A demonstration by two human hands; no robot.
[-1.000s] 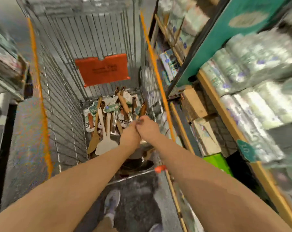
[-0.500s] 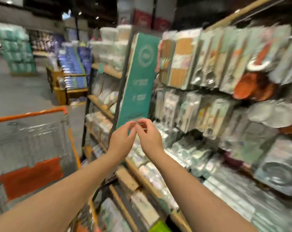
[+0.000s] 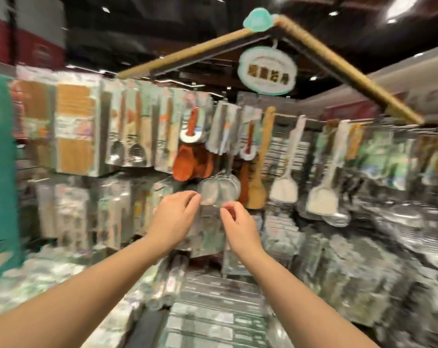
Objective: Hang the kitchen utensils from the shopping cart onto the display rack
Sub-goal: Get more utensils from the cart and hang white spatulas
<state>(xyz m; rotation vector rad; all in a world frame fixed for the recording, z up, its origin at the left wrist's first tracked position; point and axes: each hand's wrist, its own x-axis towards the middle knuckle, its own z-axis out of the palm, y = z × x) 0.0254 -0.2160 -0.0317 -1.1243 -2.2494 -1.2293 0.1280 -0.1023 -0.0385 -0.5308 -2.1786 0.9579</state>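
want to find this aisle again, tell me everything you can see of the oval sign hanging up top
The oval sign is white with a teal rim and brownish characters too blurred to read. It looks like a flat board, slightly tilted, hanging by a white loop under the peak where two wood-coloured beams meet, below a teal cloud-shaped piece, above the hanging utensils.

Retail shop, housewares aisle: a display rack [image 3: 313,119] carries packaged ladles [image 3: 127,136] and spatulas [image 3: 284,187] hung in rows, an oval sign [image 3: 266,71] hangs beneath a wooden roof-shaped frame [image 3: 338,64], wrapped stock [image 3: 212,310] lies stacked below, and spot lamps [image 3: 398,6] dot a dark ceiling [image 3: 162,26].
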